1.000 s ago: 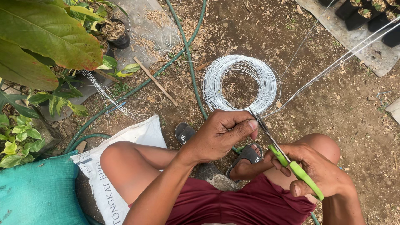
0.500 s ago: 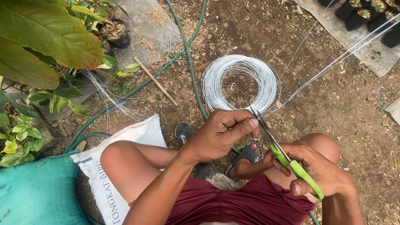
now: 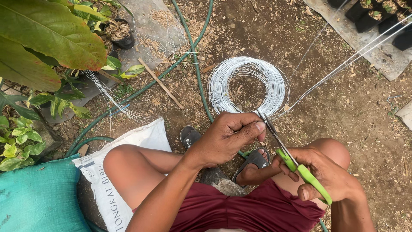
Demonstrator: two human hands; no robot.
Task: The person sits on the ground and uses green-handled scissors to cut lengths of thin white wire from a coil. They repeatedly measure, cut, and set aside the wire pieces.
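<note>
My left hand (image 3: pixel 229 136) pinches thin silvery wire strands beside the tips of the scissor blades. In my right hand (image 3: pixel 327 176) are green-handled scissors (image 3: pixel 292 160), blades pointing up-left toward my left fingers. The wire strands (image 3: pixel 343 64) stretch taut from that spot to the upper right. A coil of the same wire (image 3: pixel 248 86) lies on the dirt just beyond my hands. I am sitting with bare knees apart, in maroon shorts, dark sandals on my feet.
A green hose (image 3: pixel 189 51) runs across the ground past the coil. Cut wire pieces (image 3: pixel 112 96) and a wooden stick (image 3: pixel 161 83) lie at left. A white sack (image 3: pixel 124 172), teal mesh bag (image 3: pixel 34 197) and leafy plants (image 3: pixel 47 38) are on the left; black pots (image 3: pixel 373 19) at upper right.
</note>
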